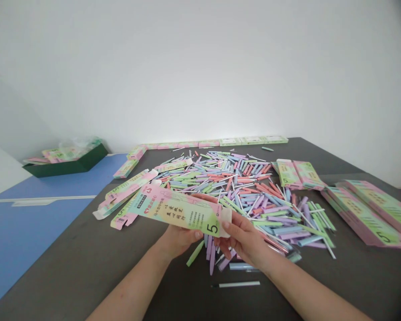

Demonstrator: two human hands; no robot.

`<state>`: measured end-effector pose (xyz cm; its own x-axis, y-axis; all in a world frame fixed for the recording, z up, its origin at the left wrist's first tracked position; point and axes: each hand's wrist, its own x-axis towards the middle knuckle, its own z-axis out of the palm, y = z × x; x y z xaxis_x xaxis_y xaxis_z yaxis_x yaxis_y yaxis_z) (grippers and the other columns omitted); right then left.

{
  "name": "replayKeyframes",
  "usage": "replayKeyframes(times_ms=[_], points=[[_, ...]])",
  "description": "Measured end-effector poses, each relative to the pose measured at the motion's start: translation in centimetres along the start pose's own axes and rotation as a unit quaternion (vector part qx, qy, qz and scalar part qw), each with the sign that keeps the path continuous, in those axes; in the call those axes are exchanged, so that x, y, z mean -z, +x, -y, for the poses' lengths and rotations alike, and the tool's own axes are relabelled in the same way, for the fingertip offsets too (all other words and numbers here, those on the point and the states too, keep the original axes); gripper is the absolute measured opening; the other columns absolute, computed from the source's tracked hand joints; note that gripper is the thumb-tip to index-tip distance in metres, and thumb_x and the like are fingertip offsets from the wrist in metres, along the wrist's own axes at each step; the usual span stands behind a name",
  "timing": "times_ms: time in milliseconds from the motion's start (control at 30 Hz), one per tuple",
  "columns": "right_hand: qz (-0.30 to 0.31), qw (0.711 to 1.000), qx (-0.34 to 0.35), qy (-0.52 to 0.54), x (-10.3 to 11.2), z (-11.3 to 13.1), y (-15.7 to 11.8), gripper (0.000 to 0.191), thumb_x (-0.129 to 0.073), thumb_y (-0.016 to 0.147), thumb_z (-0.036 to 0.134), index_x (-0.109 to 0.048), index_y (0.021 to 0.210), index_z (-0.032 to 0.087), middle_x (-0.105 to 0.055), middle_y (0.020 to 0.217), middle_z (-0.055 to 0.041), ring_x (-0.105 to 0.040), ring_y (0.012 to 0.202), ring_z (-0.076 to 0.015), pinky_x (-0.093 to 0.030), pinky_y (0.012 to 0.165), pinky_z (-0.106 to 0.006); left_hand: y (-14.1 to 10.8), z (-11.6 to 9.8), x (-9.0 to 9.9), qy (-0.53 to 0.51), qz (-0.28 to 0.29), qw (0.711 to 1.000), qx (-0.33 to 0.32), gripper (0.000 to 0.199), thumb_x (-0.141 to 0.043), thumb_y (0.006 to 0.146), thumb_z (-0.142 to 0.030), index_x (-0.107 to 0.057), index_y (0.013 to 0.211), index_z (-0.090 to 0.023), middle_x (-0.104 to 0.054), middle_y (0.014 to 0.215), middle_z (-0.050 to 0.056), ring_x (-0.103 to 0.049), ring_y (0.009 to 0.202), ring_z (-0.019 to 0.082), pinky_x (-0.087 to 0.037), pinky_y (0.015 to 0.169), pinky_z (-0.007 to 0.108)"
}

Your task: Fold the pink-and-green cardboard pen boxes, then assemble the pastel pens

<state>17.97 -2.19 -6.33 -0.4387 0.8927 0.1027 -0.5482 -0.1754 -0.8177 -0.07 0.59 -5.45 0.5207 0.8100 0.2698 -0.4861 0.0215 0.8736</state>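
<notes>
The printed carton is held up, tilted, over the near left part of the pile of pens on the desk. Our left hand grips it along its lower edge, and our right hand grips the end with the white flap, thumb against the flap. We see more cartons left of the pile, and one white refill nearest to us.

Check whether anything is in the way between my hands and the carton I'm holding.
Nothing visible is. The left hand supports the carton from beneath, and the right hand holds its end by the white flap. The loose pen parts lie on the table.
</notes>
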Motion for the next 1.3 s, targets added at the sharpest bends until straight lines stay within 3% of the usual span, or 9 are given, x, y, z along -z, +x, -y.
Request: replayKeyframes(times_ms=[67,167,367,500,633,800,933,1133,1300], points=[[0.016,0.998,0.049,-0.040,0.0,0.2,0.0,0.049,-0.069,0.084,0.034,-0.048,0.127,0.023,-0.066,0.085,-0.0021,-0.058,0.049,-0.0075,-0.047,0.040,-0.017,0.0,0.3,0.5,0.003,-0.036,0.999,-0.008,0.043,-0.080,0.070,-0.032,-0.065,0.110,-0.024,-0.074,0.090,0.003,-0.070,0.088,0.023,-0.056,0.078,0.034],[0.010,0.992,0.093,-0.089,-0.3,0.4,-0.1,0.064,-0.073,0.081,0.024,-0.038,0.134,0.031,-0.064,0.102,-0.0031,-0.059,0.058,-0.0063,-0.050,0.049,-0.018,0.1,0.4,0.7,-0.001,-0.077,0.997,-0.004,0.055,-0.083,0.066,-0.032,-0.063,0.117,-0.024,-0.075,0.097,0.005,-0.068,0.097,0.026,-0.055,0.083,0.038],[-0.057,0.983,0.090,-0.150,-1.4,0.7,-0.5,0.046,-0.065,0.083,0.020,-0.040,0.121,0.027,-0.061,0.090,0.0009,-0.053,0.059,-0.0069,-0.047,0.052,-0.019,0.2,0.1,0.5,0.014,-0.053,0.998,0.011,0.055,-0.082,0.067,-0.033,-0.064,0.118,-0.023,-0.075,0.096,0.006,-0.067,0.101,0.028,-0.055,0.081,0.036],[-0.110,0.972,0.059,-0.200,-1.7,0.7,-0.6,0.032,-0.059,0.083,0.019,-0.039,0.107,0.025,-0.055,0.079,0.0047,-0.050,0.058,-0.0087,-0.044,0.051,-0.020,-0.1,0.5,0.9,0.050,-0.048,0.997,0.040,0.044,-0.083,0.066,-0.035,-0.069,0.106,-0.021,-0.075,0.099,0.008,-0.067,0.099,0.028,-0.054,0.084,0.040],[-0.104,0.960,0.058,-0.254,-1.4,0.7,-0.8,0.019,-0.054,0.087,0.020,-0.044,0.102,0.023,-0.050,0.075,0.0046,-0.048,0.061,-0.0103,-0.045,0.053,-0.022,-0.4,0.9,1.3,0.081,-0.041,0.994,0.061,0.039,-0.082,0.067,-0.033,-0.070,0.101,-0.019,-0.074,0.103,0.009,-0.067,0.098,0.028,-0.053,0.087,0.042],[-0.063,0.982,0.075,-0.160,-0.6,0.5,-1.0,0.028,-0.053,0.091,0.034,-0.042,0.114,0.025,-0.054,0.082,0.0027,-0.051,0.059,-0.0090,-0.045,0.052,-0.022,-0.1,0.7,0.8,0.022,-0.078,0.996,0.038,0.059,-0.085,0.062,-0.034,-0.065,0.116,-0.021,-0.073,0.104,0.010,-0.064,0.109,0.032,-0.051,0.093,0.045],[-0.050,0.994,0.079,-0.052,-0.2,0.1,-0.5,0.034,-0.047,0.093,0.045,-0.042,0.119,0.025,-0.057,0.083,0.0010,-0.054,0.055,-0.0102,-0.045,0.044,-0.021,0.1,0.5,0.6,0.021,-0.061,0.998,0.023,0.062,-0.083,0.064,-0.035,-0.062,0.121,-0.022,-0.073,0.104,0.010,-0.063,0.111,0.032,-0.049,0.097,0.047],[-0.082,0.989,0.067,-0.101,-0.7,0.5,-0.2,0.034,-0.054,0.092,0.043,-0.047,0.120,0.023,-0.056,0.076,0.0028,-0.050,0.051,-0.0082,-0.045,0.042,-0.018,0.0,0.6,0.7,0.041,-0.029,0.998,0.034,0.062,-0.083,0.065,-0.035,-0.061,0.122,-0.023,-0.070,0.114,0.011,-0.063,0.110,0.032,-0.051,0.095,0.048],[-0.091,0.986,0.069,-0.123,-1.0,0.8,-0.4,0.029,-0.055,0.093,0.040,-0.045,0.113,0.023,-0.049,0.059,0.0086,-0.043,0.043,-0.0058,-0.038,0.041,-0.016,-0.3,1.0,1.3,0.069,-0.020,0.997,0.037,0.045,-0.080,0.069,-0.032,-0.067,0.112,-0.025,-0.071,0.112,0.009,-0.061,0.115,0.031,-0.047,0.099,0.048]])
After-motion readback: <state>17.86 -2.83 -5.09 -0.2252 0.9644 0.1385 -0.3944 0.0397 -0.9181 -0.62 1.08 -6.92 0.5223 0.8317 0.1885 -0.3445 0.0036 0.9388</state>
